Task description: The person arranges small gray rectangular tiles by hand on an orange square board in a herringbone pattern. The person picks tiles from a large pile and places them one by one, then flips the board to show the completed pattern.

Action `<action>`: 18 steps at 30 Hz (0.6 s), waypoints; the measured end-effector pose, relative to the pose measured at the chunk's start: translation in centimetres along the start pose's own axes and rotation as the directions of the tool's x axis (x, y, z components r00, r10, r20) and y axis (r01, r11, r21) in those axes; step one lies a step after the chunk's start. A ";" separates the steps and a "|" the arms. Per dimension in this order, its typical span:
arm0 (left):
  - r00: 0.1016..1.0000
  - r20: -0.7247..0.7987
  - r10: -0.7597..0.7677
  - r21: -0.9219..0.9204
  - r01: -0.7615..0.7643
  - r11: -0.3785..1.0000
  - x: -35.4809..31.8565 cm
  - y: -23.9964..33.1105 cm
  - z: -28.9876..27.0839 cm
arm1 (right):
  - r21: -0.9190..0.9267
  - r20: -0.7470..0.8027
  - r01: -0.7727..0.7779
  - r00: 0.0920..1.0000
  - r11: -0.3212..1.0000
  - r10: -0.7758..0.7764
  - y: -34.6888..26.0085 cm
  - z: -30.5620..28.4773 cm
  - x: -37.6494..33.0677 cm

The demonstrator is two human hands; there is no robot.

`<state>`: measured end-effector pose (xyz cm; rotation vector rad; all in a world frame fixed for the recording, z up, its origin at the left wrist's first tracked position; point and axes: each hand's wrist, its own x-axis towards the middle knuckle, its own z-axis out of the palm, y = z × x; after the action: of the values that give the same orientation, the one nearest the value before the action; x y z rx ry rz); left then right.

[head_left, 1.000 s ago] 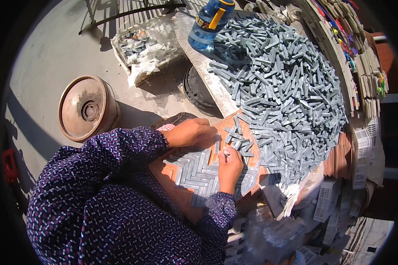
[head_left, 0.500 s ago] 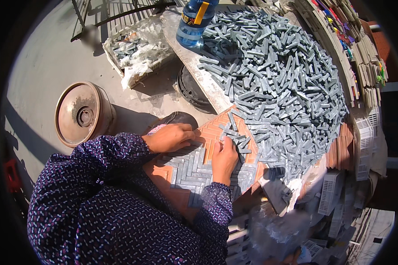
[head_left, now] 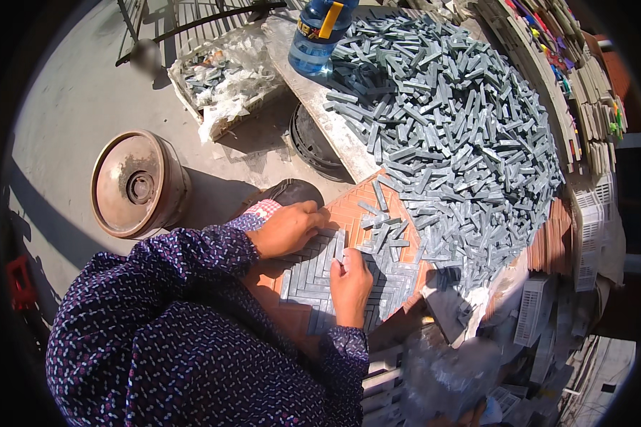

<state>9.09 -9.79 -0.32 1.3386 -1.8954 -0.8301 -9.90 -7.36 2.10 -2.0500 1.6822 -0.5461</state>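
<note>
An orange herringbone mould (head_left: 349,204) lies tilted in front of me, its lower part filled with grey strip tiles (head_left: 313,281) laid in a zigzag. My right hand (head_left: 351,288) pinches one grey strip tile (head_left: 340,243) between thumb and fingers over the laid rows. Beside it, my left hand (head_left: 290,229) rests at the mould's left side with fingers bent together; whatever they hold is hidden. Several loose strip tiles (head_left: 386,235) lie on the mould's upper right part, just beyond my right hand.
A large heap of grey strip tiles (head_left: 456,128) covers the board beyond the mould. A blue water bottle (head_left: 313,46) stands at its left edge. Left are a round lidded drum (head_left: 132,185) and a crate with plastic wrap (head_left: 228,78). Stacked orange sheets (head_left: 548,238) stand at right.
My right hand has drawn back from the loose tiles toward the laid rows, now with a strip tile in its fingers. My left hand has shifted slightly right and down.
</note>
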 end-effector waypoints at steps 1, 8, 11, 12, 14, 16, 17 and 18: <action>1.000 0.017 -0.007 0.015 0.007 1.000 -0.1 0.0 -0.1 | 0.001 0.009 0.006 1.000 1.000 -0.006 0.0 0.0 -0.2; 0.999 0.007 0.045 0.038 -0.045 0.998 -0.1 -0.2 -0.6 | 0.108 0.009 0.002 1.000 0.994 -0.003 0.8 0.5 1.5; 0.999 0.014 0.030 0.056 -0.030 0.998 -0.1 -0.6 -0.4 | 0.153 0.030 -0.050 0.998 0.987 0.046 0.4 1.0 2.7; 0.999 0.022 0.027 0.064 -0.028 0.998 0.0 -0.6 -0.4 | 0.175 0.015 -0.040 0.999 0.984 0.038 0.3 1.0 3.1; 1.000 0.012 0.020 0.037 -0.020 0.999 0.1 -0.6 -0.4 | 0.189 -0.024 0.031 0.999 0.981 -0.026 0.9 1.2 3.5; 1.000 0.015 0.006 0.016 -0.006 1.000 0.2 -0.7 -0.2 | 0.167 -0.071 0.143 0.989 0.976 -0.133 2.7 2.1 3.8; 1.000 0.019 -0.012 0.012 0.011 1.000 0.1 -0.8 -0.1 | 0.147 -0.036 0.116 0.993 0.982 -0.111 2.4 1.9 3.9; 0.999 0.023 -0.028 0.008 0.028 1.000 0.1 -1.0 -0.1 | 0.125 -0.001 0.089 0.996 0.988 -0.089 1.8 1.6 4.2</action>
<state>9.66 -10.13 -1.04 1.3692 -1.9034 -0.8563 -9.72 -11.63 -0.15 -2.0417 1.5192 -0.6584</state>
